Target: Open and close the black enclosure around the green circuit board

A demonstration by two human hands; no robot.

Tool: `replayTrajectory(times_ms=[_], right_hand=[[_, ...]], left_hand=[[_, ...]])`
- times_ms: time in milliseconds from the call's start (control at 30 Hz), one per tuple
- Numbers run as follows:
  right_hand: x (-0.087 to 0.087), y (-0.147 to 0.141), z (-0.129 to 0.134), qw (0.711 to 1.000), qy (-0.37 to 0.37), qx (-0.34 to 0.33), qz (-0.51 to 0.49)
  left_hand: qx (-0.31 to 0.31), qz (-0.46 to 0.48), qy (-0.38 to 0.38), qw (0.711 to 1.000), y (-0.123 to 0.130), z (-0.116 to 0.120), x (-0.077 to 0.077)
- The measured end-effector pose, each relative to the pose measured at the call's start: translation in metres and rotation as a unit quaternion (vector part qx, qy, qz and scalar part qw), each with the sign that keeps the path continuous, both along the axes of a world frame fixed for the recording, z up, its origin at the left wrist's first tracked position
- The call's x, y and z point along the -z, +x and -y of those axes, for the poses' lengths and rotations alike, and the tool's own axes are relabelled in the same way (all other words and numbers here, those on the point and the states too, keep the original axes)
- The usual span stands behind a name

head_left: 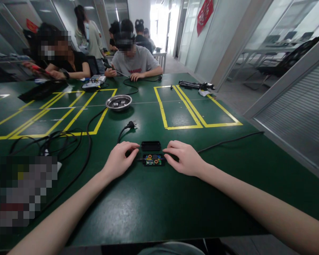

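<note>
A small black case half with a circuit board [153, 160] in it lies on the green table [138, 212], board side up, showing copper coils. Just behind it rests a black cover [150, 146], hollow side up. My left hand [122, 158] is at the left of both pieces, thumb and fingertips apart with a gap between them. On the right side my right hand [183, 157] has its thumb and fingers spread, its tips close to the case. Neither hand visibly holds anything. A black plug [131, 124] on a cable lies behind my left hand.
A metal bowl [118, 102] with small metal parts stands further back. Black cables [88, 156] loop at the left beside a pixelated item. Another cable [228, 139] runs right. Across the table, a person in grey [138, 60] holds a tool near a cable.
</note>
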State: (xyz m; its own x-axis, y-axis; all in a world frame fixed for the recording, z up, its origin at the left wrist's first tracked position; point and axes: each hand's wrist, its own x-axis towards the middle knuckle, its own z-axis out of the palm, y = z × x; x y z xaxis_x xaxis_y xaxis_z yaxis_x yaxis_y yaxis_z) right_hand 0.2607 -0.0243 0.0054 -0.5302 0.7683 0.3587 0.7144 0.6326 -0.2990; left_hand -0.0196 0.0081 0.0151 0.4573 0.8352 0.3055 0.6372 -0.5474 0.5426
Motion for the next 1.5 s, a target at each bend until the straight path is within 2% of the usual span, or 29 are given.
replayTrajectory(times_ms=[100, 167, 333, 433, 733, 1000, 1500], right_hand=[[0.008, -0.005, -0.008, 0.997, -0.024, 0.048, -0.063], [0.012, -0.006, -0.013, 0.992, -0.051, 0.056, -0.101], [0.013, -0.006, -0.017, 0.96, -0.162, 0.087, -0.212], [0.012, -0.006, -0.017, 0.944, -0.198, 0.098, -0.245], [0.01, -0.01, -0.011, 0.927, -0.206, 0.102, -0.295], [0.009, -0.008, -0.008, 0.93, -0.182, 0.09, -0.306], [0.011, -0.007, -0.008, 0.929, -0.173, 0.093, -0.312]], left_hand=[[-0.03, 0.008, -0.002, 1.0, 0.006, -0.005, 0.009], [-0.026, 0.011, -0.006, 1.0, 0.011, -0.005, 0.013], [-0.03, 0.05, -0.057, 0.997, 0.015, 0.0, 0.013], [-0.048, 0.073, -0.082, 0.993, 0.016, 0.001, 0.012], [-0.061, 0.144, -0.123, 0.98, 0.018, 0.001, 0.009], [-0.065, 0.171, -0.141, 0.973, 0.017, 0.003, 0.006], [-0.062, 0.184, -0.11, 0.975, 0.017, 0.006, 0.005]])
